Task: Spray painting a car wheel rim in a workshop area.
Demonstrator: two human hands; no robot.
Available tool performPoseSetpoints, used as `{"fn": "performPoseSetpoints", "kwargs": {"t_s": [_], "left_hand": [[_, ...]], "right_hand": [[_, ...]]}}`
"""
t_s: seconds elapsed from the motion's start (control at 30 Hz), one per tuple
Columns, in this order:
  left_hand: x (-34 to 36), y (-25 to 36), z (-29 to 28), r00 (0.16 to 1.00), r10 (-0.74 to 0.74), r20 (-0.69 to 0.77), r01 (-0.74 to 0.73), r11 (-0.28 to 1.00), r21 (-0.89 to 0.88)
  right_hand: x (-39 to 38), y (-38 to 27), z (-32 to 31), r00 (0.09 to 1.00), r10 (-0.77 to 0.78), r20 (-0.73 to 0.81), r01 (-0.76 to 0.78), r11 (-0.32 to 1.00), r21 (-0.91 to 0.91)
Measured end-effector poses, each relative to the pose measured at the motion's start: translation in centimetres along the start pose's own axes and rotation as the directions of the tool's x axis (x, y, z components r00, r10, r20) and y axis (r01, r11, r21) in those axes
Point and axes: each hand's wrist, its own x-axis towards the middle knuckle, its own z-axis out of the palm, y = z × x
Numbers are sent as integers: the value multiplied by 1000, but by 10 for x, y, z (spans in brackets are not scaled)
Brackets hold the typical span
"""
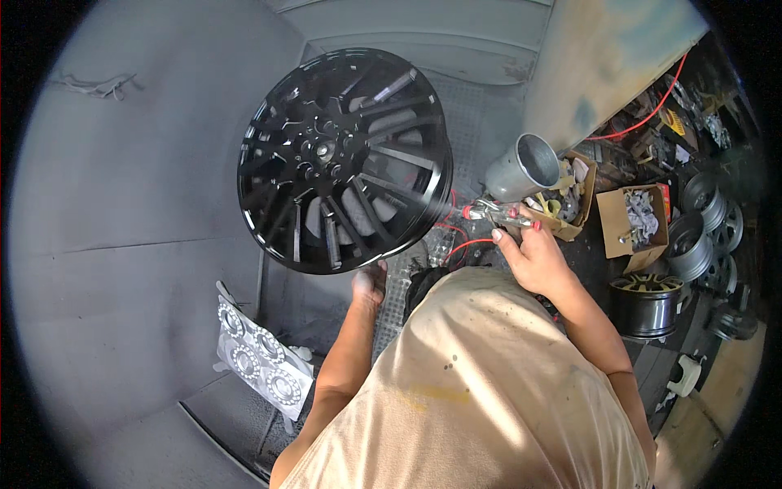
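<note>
A glossy black multi-spoke car wheel rim (376, 213) is raised in front of me, its face toward me. My right hand (539, 257) is closed around a spray gun (498, 213), with a grey metal cup (521, 169) on it. The gun's nozzle points left at the rim's right edge, and a faint pale mist shows between them. My left hand (370, 284) is at the rim's lower edge, fingers curled and partly hidden. I cannot tell whether it grips the rim or something beneath it.
A red hose (466, 244) runs by the gun. Cardboard boxes (617, 226) with crumpled scraps stand to the right, beside several loose wheel rims (688, 244) and a black rim (645, 308). A panel with ring-shaped parts (265, 359) stands lower left. Grey walls (147, 179) enclose the left.
</note>
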Motion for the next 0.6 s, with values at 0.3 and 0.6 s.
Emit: {"fn": "performPoseSetpoints", "kwargs": {"t_s": [0.3, 0.6], "left_hand": [[-5, 0, 6, 989, -3, 145, 5, 1000, -13], [12, 7, -3, 987, 32, 159, -20, 997, -76]], "right_hand": [[-2, 2, 4, 999, 21, 47, -22, 1000, 6], [3, -13, 2, 984, -58, 167, 53, 998, 39]]}}
